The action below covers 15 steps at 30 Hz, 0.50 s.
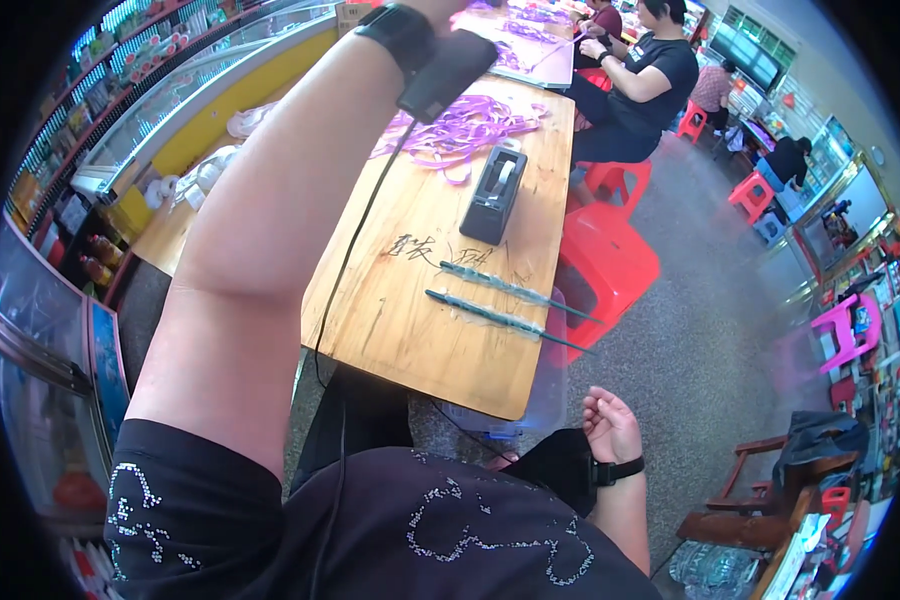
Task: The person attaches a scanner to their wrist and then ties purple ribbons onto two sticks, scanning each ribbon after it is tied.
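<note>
Wooden tabletop (pixel 440 340) in a shop carries two thin grey rods (pixel 505 305), a black tape dispenser (pixel 494 195) and purple ribbons (pixel 465 130), untouched; the right hand (pixel 610 425) rests loosely curled, grasping nothing, while the raised left arm hides its hand.

Two thin grey-green rods (pixel 505 303) flat, parallel on wooden table (pixel 420 340), tips past right edge.

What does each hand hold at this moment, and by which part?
The right hand holds nothing; it rests open, palm up, at the person's side. The left hand is out of view past the top edge, so it cannot be told.
</note>
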Each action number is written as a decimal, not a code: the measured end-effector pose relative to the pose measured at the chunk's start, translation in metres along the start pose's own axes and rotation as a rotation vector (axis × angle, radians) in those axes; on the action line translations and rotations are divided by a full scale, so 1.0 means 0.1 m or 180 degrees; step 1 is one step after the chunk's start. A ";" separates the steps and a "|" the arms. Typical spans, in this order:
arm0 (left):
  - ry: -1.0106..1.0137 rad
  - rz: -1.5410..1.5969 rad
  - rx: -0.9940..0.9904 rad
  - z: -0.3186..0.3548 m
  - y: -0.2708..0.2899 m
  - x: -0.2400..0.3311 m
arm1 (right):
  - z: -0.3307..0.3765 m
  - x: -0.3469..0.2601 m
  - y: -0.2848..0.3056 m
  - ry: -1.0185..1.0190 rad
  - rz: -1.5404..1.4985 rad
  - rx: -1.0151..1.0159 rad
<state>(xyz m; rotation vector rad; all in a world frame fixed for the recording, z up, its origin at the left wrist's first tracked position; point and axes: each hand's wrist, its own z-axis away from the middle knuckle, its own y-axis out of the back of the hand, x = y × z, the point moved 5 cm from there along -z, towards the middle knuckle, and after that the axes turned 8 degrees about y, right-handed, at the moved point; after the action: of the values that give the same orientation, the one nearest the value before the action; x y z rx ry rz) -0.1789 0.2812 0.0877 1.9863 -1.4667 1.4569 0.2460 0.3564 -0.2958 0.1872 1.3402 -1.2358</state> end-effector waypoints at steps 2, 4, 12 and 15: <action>0.0279 -0.0454 -0.0255 0.05 -0.37 -0.10 | 0.04 -0.20 -0.16 0.0390 0.0221 -0.0065; 0.0367 -0.1197 -0.0999 0.24 -0.86 -0.12 | 0.14 -0.46 -0.33 0.0754 0.0315 -0.0205; 0.1780 -0.0184 -0.3173 2.04 -2.16 -0.68 | 0.73 -1.51 -1.00 0.3175 0.0790 -0.0721; 0.2264 0.0277 -0.3314 2.33 -2.18 -1.01 | 0.86 -1.42 -1.06 0.2287 0.0452 -0.1453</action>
<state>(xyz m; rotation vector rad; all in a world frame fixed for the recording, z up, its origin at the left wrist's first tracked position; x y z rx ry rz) 0.1337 0.2727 -0.0326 0.6957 -1.4795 0.9146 0.2553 0.3294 -0.1005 0.4166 2.1491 -0.7254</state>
